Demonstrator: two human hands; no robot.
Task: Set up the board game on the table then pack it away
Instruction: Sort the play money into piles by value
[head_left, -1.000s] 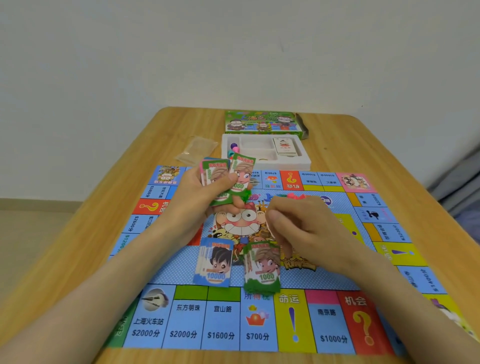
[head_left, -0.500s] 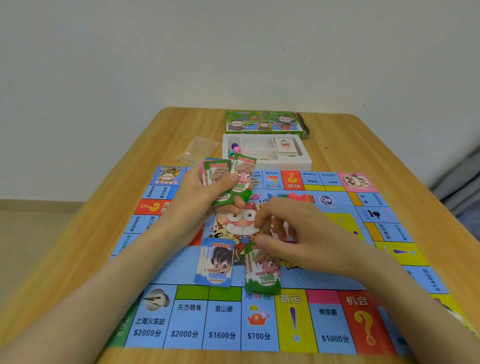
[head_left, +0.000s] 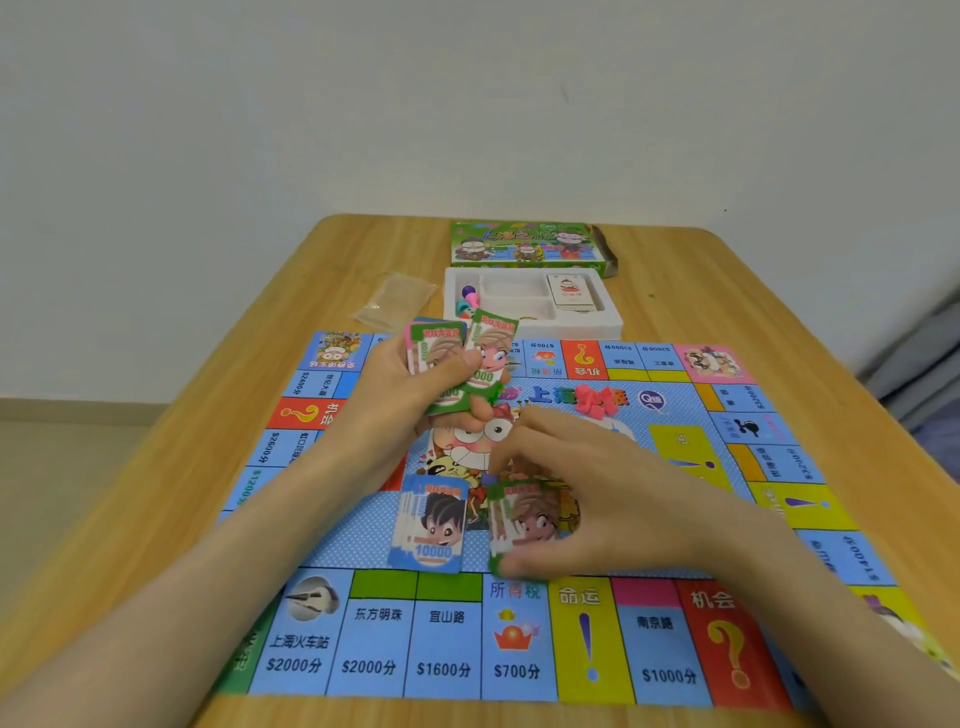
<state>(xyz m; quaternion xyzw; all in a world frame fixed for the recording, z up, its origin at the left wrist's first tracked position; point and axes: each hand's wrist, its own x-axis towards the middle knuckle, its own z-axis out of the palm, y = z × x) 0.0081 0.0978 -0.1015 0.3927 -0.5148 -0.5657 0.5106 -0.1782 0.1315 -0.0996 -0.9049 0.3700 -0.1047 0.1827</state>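
My left hand (head_left: 415, 384) is raised over the far-left part of the game board (head_left: 519, 519), closed around a fanned wad of paper money (head_left: 462, 358), thumb pressed across the face of the green notes, with pink and blue edges showing behind them. My right hand (head_left: 597, 499) is lower, over the middle of the board, fingers curled down onto the green stack of notes (head_left: 524, 525); thumb at its near edge, fingertips at its far edge, pinching it where it lies on the board. Just left of that stack, apart from it, sits the blue stack marked 10000 (head_left: 431, 525), untouched. The board lies flat on the wooden table (head_left: 727, 291), its near row of squares facing me. Small pink pieces (head_left: 592, 405) rest on the board beyond my right hand. Past the far edge of the board is the white plastic tray (head_left: 608, 327), holding a deck of cards (head_left: 569, 293) in its right compartment and coloured pawns (head_left: 467, 301) in its left. The green box (head_left: 524, 244) lies just behind the tray, and a clear plastic bag (head_left: 395, 301) lies to the tray's left.
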